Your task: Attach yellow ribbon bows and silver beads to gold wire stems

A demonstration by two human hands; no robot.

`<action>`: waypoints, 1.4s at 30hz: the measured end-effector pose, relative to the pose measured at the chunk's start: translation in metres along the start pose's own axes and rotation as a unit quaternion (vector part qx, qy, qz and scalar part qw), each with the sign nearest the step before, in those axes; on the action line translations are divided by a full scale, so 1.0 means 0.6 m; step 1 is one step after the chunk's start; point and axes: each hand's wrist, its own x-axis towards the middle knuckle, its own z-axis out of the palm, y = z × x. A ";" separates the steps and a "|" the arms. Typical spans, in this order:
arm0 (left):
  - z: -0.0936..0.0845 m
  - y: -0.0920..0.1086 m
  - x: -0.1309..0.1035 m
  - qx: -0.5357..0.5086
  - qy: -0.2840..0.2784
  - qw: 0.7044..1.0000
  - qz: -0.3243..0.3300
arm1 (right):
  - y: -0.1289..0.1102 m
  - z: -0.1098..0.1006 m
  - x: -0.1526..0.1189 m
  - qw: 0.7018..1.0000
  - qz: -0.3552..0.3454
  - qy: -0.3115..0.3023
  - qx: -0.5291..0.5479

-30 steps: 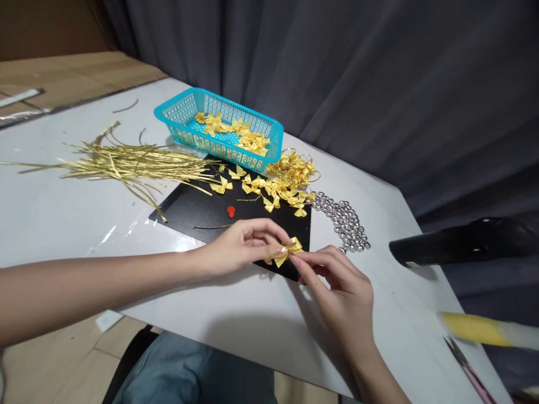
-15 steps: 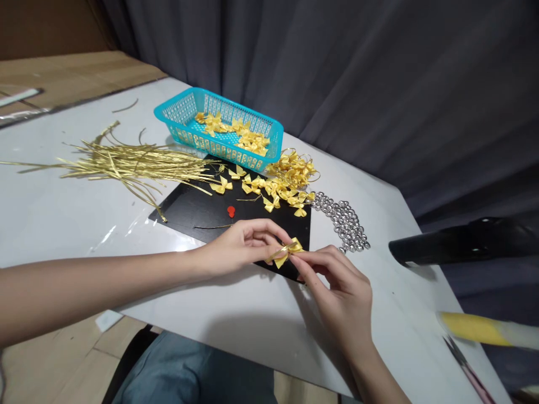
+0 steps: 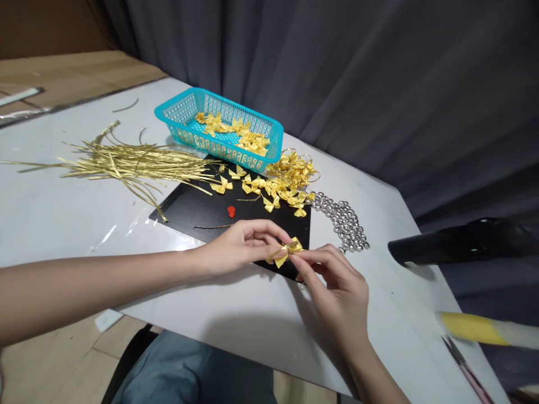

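Observation:
A small yellow ribbon bow (image 3: 281,259) is pinched between my two hands above the front edge of a black mat (image 3: 185,210). My left hand (image 3: 248,244) grips it from the left, with a thin gold strip running across its middle. From the right, thumb and forefinger of my right hand (image 3: 337,280) close on the bow's lower side; what exactly these fingertips hold is partly hidden. More yellow bows (image 3: 273,188) lie on the mat just beyond my hands. A small red piece (image 3: 231,211) and a thin dark gold strand (image 3: 213,226) rest near my left hand.
A blue basket (image 3: 219,148) containing yellow bows stands at the back. Gold cords (image 3: 135,160) spread to the left. Silver beads (image 3: 343,221) and looped yellow bows (image 3: 295,168) lie right of the mat. A black cylindrical object (image 3: 446,242), a yellow-and-clear item (image 3: 475,328) and tweezers (image 3: 467,370) are at right.
My right hand has shifted very slightly to the left. Both hands keep their pinch on the bow, and the other things stay in place.

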 end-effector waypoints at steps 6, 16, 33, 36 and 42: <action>0.000 0.000 -0.001 -0.013 0.002 1.000 -0.007 | 0.001 0.001 0.000 1.000 -0.003 0.002 0.002; 0.001 0.000 -0.001 -0.025 0.006 1.000 -0.017 | 0.001 0.007 -0.002 1.000 0.012 0.009 0.016; 0.003 0.001 -0.001 -0.051 0.009 0.998 -0.039 | 0.000 0.014 -0.005 0.998 0.048 0.009 0.049; 0.003 0.002 0.000 -0.052 0.006 0.998 -0.039 | 0.000 0.014 -0.005 0.997 0.047 0.011 0.058; 0.000 0.000 0.000 -0.030 -0.002 1.000 -0.004 | 0.000 0.015 -0.002 0.993 0.068 0.019 0.094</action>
